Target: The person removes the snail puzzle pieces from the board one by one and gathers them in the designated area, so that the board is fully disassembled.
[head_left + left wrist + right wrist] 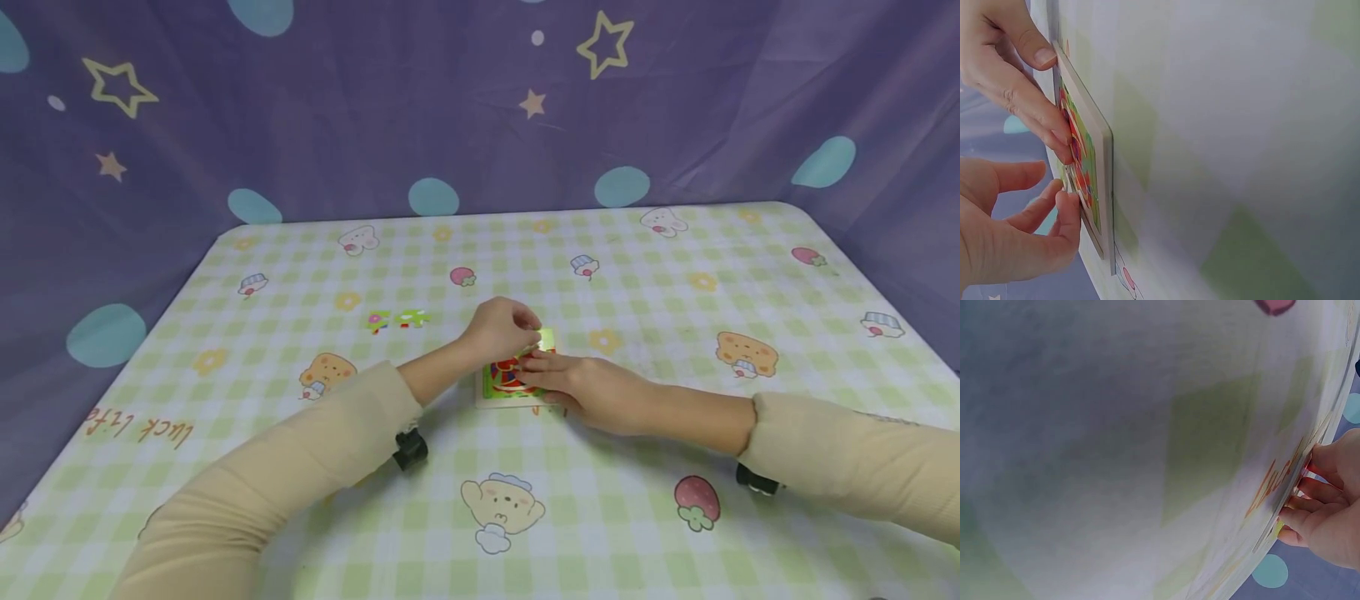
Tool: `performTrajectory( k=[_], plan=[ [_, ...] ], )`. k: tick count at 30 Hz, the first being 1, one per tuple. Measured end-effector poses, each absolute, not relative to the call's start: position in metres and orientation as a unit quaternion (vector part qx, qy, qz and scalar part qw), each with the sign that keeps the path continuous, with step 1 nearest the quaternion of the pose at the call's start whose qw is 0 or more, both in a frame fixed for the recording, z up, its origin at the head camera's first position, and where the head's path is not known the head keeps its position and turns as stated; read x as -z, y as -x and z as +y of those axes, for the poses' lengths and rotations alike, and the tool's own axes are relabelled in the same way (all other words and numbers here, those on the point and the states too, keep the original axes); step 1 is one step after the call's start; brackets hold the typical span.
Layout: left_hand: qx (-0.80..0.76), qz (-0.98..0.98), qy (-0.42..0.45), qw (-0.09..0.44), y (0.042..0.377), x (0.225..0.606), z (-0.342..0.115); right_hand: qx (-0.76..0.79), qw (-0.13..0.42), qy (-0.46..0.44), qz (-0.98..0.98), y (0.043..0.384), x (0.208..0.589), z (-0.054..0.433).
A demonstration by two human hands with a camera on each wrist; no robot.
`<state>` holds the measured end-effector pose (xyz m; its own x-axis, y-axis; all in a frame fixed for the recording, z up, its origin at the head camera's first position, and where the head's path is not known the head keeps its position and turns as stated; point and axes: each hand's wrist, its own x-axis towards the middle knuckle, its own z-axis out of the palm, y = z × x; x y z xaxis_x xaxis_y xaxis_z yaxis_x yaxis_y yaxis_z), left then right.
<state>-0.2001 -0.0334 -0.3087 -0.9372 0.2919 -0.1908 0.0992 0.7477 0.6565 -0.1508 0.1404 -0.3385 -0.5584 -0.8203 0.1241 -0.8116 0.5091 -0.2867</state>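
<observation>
A small jigsaw puzzle board (491,390) with a pale rim and a bright red, green and blue picture lies on the table. At its far side, my left hand (501,327) has curled fingers and pinches a thin puzzle piece (1068,180), mostly hidden by the fingertips. My right hand (592,390) rests over the board's right part, fingers stretched onto the picture. Its thumb touches the board's edge in the left wrist view. The right wrist view shows that right hand (1329,509) against the board's side.
Two loose green puzzle pieces, one with a pink spot (377,320) and one with white spots (412,317), lie left of the board. A green-and-white checked cloth (600,533) with cartoon prints covers the table. Behind it hangs a purple curtain (465,108).
</observation>
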Motion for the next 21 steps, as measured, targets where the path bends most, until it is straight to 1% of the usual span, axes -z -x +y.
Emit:
performTrajectory(
  k=[9, 21],
  plan=[
    [-0.356, 0.918, -0.099, 0.142, 0.2013, 0.3092, -0.0319, 0.159, 0.015, 0.466, 0.87, 0.1503, 0.3367, 0.1392],
    [-0.392, 0.904, -0.07, 0.157, 0.2058, 0.312, -0.032, 0.161, 0.02, 0.462, 0.872, 0.15, 0.3365, 0.1396]
  ],
)
